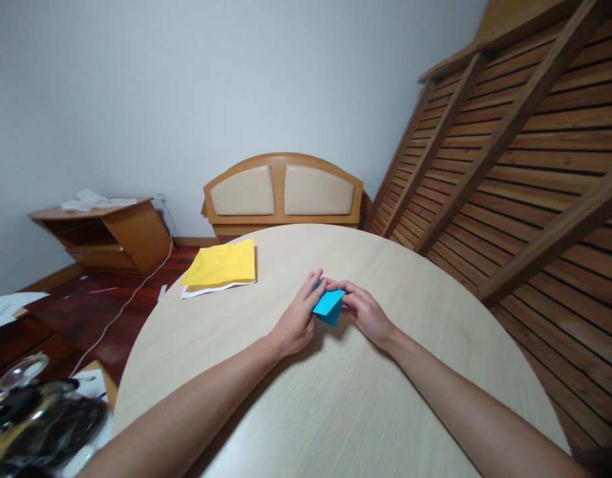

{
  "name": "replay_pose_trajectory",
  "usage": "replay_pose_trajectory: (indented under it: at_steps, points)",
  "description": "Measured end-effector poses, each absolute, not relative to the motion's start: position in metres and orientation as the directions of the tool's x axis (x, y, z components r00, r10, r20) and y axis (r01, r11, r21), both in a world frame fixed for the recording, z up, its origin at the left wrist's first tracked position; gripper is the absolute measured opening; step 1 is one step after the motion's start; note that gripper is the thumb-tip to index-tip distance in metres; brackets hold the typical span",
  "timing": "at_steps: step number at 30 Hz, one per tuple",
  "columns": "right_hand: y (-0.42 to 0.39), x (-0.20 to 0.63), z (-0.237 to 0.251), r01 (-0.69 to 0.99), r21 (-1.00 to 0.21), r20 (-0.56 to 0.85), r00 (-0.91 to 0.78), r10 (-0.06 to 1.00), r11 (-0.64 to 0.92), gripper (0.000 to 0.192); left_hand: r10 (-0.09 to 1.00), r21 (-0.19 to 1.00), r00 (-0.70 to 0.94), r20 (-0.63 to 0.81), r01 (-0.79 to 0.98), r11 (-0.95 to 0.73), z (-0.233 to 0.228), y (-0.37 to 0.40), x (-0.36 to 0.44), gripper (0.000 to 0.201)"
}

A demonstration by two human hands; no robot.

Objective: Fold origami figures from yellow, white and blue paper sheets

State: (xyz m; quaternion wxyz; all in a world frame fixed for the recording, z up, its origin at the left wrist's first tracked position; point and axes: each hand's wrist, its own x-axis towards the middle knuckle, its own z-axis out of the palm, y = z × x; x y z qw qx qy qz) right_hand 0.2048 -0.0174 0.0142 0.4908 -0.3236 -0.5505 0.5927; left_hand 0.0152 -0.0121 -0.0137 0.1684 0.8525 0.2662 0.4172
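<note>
A small folded blue paper [328, 305] lies at the middle of the round light-wood table [336, 398]. My left hand [299, 320] presses on its left edge with the fingers stretched over the fold. My right hand [364, 311] pinches its right side between thumb and fingers. Part of the paper is hidden under both hands.
A stack of yellow paper [221, 263] over a white sheet lies at the table's far left edge. Behind the table stands a wooden headboard [283, 189], with slatted wood [525, 166] leaning at right. A low wooden stand [104, 229] and a white cable are at left, clutter at bottom left.
</note>
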Motion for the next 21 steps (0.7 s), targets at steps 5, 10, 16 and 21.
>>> replay_pose_trajectory:
  at_steps: [5, 10, 16, 21]
  points:
    - [-0.019, 0.207, 0.014, -0.204, -0.979, 0.070, -0.365, 0.929, -0.006, 0.032, 0.552, 0.421, 0.541, 0.635, 0.357, -0.834, -0.018, -0.009, 0.014, 0.097]
    - [-0.012, 0.208, 0.007, -0.116, -0.991, 0.100, -0.314, 0.944, 0.066, 0.046, 0.510, 0.407, 0.609, 0.607, 0.313, -0.858, -0.009, -0.017, 0.012, 0.095]
    - [-0.007, 0.214, 0.006, -0.084, -0.987, 0.156, -0.260, 0.953, 0.138, 0.047, 0.643, 0.613, 0.488, 0.590, 0.248, -0.750, -0.005, -0.019, 0.014, 0.075]
    - [-0.008, 0.213, 0.007, -0.062, -0.980, 0.198, -0.249, 0.948, 0.188, 0.043, 0.847, 0.877, 0.316, 0.428, 0.081, -0.473, -0.007, -0.014, 0.020, 0.070]
